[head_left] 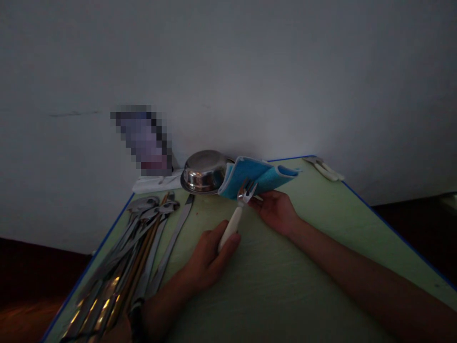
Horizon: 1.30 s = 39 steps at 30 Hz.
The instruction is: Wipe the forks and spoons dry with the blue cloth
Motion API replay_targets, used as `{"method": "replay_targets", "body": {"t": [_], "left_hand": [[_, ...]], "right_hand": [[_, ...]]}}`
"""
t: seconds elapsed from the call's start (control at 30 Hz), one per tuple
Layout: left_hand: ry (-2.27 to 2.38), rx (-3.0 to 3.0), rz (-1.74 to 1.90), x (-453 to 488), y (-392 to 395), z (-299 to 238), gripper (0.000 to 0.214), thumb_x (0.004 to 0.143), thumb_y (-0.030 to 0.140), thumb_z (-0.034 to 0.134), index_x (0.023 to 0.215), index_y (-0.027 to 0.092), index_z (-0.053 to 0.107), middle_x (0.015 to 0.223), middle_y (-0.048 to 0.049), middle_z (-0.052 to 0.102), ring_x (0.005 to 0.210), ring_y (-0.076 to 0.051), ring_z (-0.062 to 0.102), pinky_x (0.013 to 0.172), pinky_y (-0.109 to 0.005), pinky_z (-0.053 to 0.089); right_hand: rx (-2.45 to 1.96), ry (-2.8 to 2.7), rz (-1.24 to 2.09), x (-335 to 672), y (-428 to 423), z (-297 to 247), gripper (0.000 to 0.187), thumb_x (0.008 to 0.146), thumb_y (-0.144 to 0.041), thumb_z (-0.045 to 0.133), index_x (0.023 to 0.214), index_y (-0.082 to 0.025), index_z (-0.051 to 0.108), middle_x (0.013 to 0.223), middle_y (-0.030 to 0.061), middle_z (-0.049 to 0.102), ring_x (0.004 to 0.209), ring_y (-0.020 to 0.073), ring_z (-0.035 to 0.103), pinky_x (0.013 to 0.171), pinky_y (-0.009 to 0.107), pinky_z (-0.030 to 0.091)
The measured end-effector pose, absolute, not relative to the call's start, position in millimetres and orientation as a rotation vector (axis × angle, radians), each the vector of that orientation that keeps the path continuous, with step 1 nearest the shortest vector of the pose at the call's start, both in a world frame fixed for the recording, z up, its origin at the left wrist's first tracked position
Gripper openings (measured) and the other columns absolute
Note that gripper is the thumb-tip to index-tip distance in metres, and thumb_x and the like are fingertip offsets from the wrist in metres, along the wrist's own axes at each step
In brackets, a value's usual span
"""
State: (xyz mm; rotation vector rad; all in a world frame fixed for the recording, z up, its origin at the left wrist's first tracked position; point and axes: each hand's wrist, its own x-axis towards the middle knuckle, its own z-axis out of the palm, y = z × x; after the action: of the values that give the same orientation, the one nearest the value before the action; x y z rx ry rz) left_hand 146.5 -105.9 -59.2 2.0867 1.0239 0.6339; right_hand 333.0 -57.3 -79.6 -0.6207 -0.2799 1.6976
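My left hand point(212, 255) is closed around the white handle of a fork point(233, 224), whose metal tines point up and away from me. A folded blue cloth point(246, 174) with a pale edge is behind the tines. My right hand point(278, 212) grips the lower edge of this cloth, close to the fork head; its fingertips are partly hidden behind the fork and cloth. Just behind the cloth's left end, a shiny metal bowl point(202, 169) rests upside down on the green table point(285, 286).
On the left lie several metal spoons and other utensils point(143, 209), wooden chopsticks point(143, 252) and a table knife point(173, 238). Pale-handled cutlery point(326, 171) sits at the far right corner. A blurred-out upright object point(144, 140) leans near the wall point(250, 71) on white material point(153, 183).
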Motion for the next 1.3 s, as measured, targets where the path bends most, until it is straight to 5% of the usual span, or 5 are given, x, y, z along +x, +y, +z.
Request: {"method": "replay_targets", "body": {"t": [0.23, 0.57, 0.8, 1.07, 1.3], "left_hand": [[1.064, 2.01, 0.709, 150, -105, -58, 0.026, 0.089, 0.036, 0.034, 0.076, 0.017, 0.046, 0.057, 0.0047, 0.042, 0.05, -0.01, 0.042, 0.046, -0.022, 0.031], [1.151, 1.959, 0.715, 152, -104, -57, 0.029, 0.089, 0.04, 0.033, 0.074, 0.017, 0.044, 0.054, 0.0056, 0.038, 0.048, -0.01, 0.039, 0.046, -0.022, 0.03], [1.074, 1.996, 0.554, 153, -104, -55, 0.029, 0.09, 0.039, 0.035, 0.083, 0.015, 0.051, 0.062, 0.0024, 0.05, 0.055, -0.012, 0.049, 0.049, -0.023, 0.036], [1.038, 2.06, 0.435, 151, -102, -56, 0.029, 0.091, 0.039, 0.033, 0.085, 0.016, 0.05, 0.063, 0.0023, 0.05, 0.056, -0.013, 0.051, 0.052, -0.024, 0.037], [1.027, 2.078, 0.415, 150, -104, -57, 0.029, 0.091, 0.04, 0.032, 0.08, 0.017, 0.047, 0.06, 0.0034, 0.047, 0.054, -0.012, 0.049, 0.05, -0.023, 0.035]], "right_hand": [[-0.477, -0.271, 1.832, 338, -66, -69, 0.047, 0.082, -0.041, 0.03, 0.089, -0.006, 0.061, 0.083, 0.0158, 0.069, 0.074, 0.0236, 0.066, 0.072, 0.037, 0.052], [-0.707, -0.308, 1.772, 332, -59, -76, 0.019, 0.075, -0.014, 0.037, 0.066, -0.018, 0.053, 0.047, -0.0002, 0.059, 0.036, 0.0135, 0.053, 0.039, 0.024, 0.044], [-0.627, -0.269, 1.708, 329, -60, -68, 0.028, 0.08, -0.023, 0.036, 0.079, -0.015, 0.062, 0.071, 0.0059, 0.069, 0.068, 0.019, 0.065, 0.071, 0.034, 0.052], [-0.642, -0.321, 1.896, 329, -67, -65, 0.034, 0.082, -0.027, 0.031, 0.085, -0.014, 0.063, 0.069, 0.007, 0.068, 0.079, 0.0209, 0.064, 0.082, 0.039, 0.047], [-0.43, -0.453, 1.862, 329, -60, -62, 0.04, 0.089, -0.036, 0.026, 0.105, -0.018, 0.058, 0.106, 0.0047, 0.066, 0.102, 0.0185, 0.058, 0.094, 0.039, 0.04]]}}
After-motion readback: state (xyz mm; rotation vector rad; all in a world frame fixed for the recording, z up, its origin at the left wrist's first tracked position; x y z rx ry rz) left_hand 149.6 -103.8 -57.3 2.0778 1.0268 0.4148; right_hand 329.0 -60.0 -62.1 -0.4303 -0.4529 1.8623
